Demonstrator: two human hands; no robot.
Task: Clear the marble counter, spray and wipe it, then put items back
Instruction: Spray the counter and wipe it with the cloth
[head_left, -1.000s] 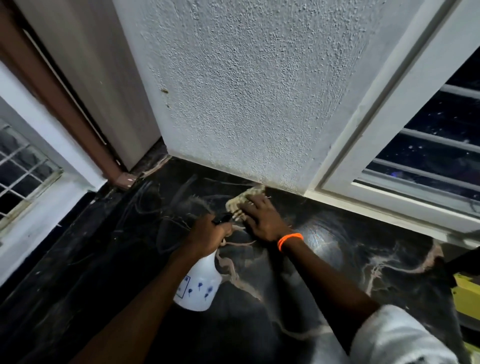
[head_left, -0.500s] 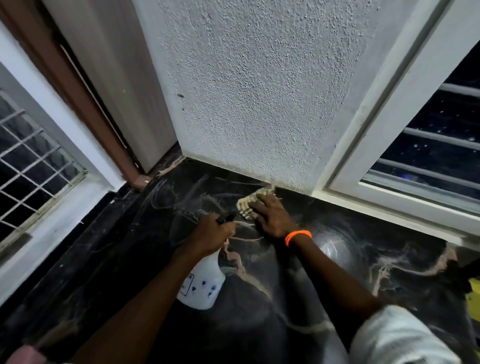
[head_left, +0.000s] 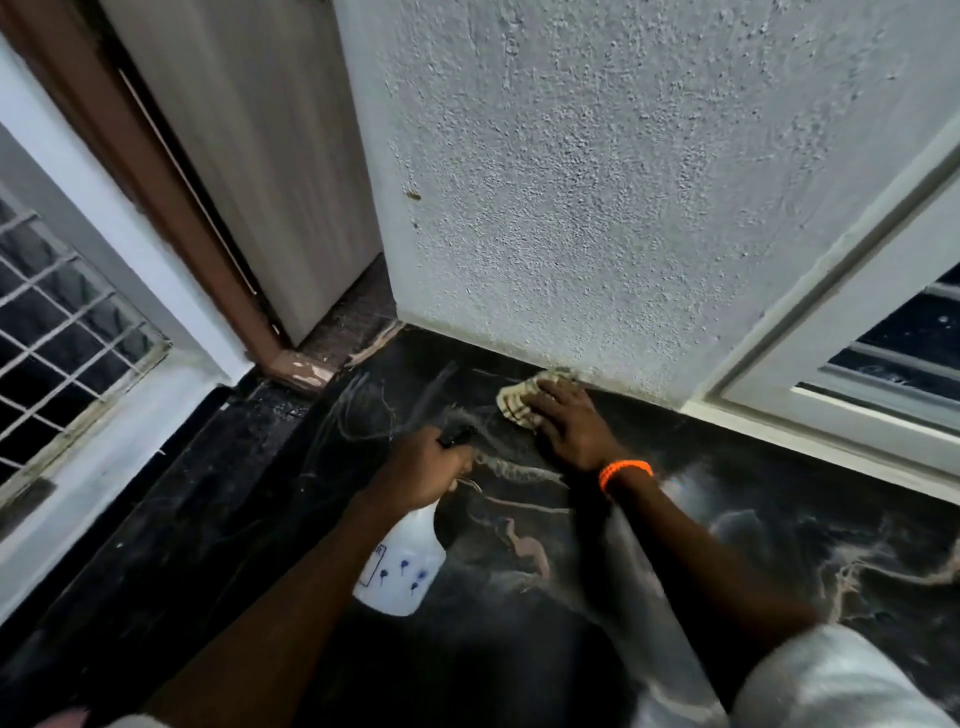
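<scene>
A black marble counter (head_left: 779, 530) with pale veins fills the lower part of the head view. My left hand (head_left: 423, 470) grips the black trigger head of a white spray bottle (head_left: 402, 571) with small blue marks, held just above the counter. My right hand (head_left: 569, 423), with an orange band at the wrist, presses flat on a beige cloth (head_left: 519, 397) lying on the counter at the foot of the textured wall. Most of the cloth is hidden under my fingers.
A rough white wall (head_left: 597, 182) rises straight behind the counter. A white window frame (head_left: 841, 415) runs along the right back edge. A wooden door (head_left: 260, 156) and brown frame stand at back left, and a grilled window (head_left: 57, 312) is at far left.
My right hand and the cloth have stayed at the wall's foot, shifting only slightly. The view has swung left, showing more of the grilled window. The left hand keeps hold of the bottle.
</scene>
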